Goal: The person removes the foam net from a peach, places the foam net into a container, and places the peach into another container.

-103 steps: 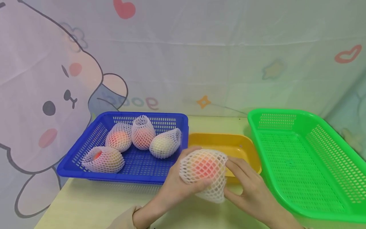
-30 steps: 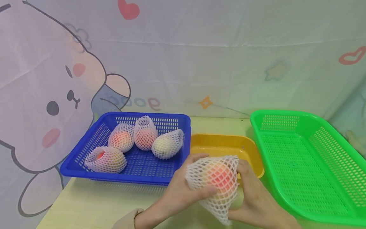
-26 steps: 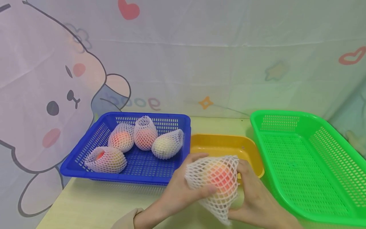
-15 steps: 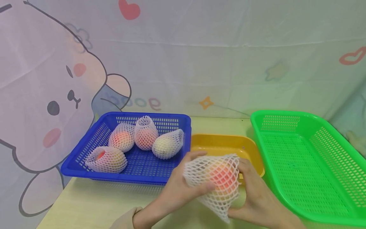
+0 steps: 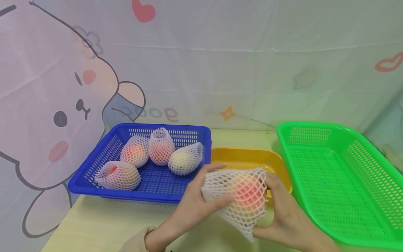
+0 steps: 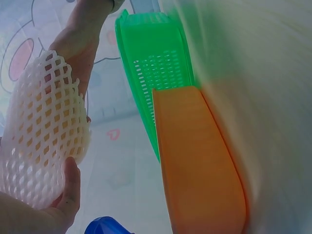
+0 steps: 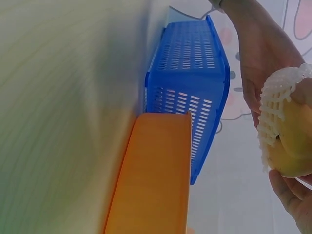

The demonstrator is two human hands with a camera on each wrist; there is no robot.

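A yellow-and-red fruit (image 5: 248, 194), mango-like, sits inside a white foam net (image 5: 217, 183) in front of the yellow tray. My left hand (image 5: 193, 208) grips it from the left, thumb across the net's near side. At the net's right-hand edge, my right hand (image 5: 288, 218) holds the rim between its fingers and thumb. Through the open end in the right wrist view, the fruit's bare yellow skin (image 7: 292, 136) shows a small dark spot, with a right fingertip touching it below. In the left wrist view, the foam net (image 6: 44, 126) covers the side facing the camera.
A blue basket (image 5: 126, 194) on the left contains several netted fruits (image 5: 134, 154). The shallow yellow tray (image 5: 242, 151) stands between it and a large green basket (image 5: 324, 182) on the right. A printed cloth (image 5: 201, 70) hangs behind the pale table (image 5: 104, 224).
Since the oldest frame, both hands and the netted fruit have shifted slightly right, and the net has turned with its edge drawn toward my right hand. Over the last second they have barely moved.
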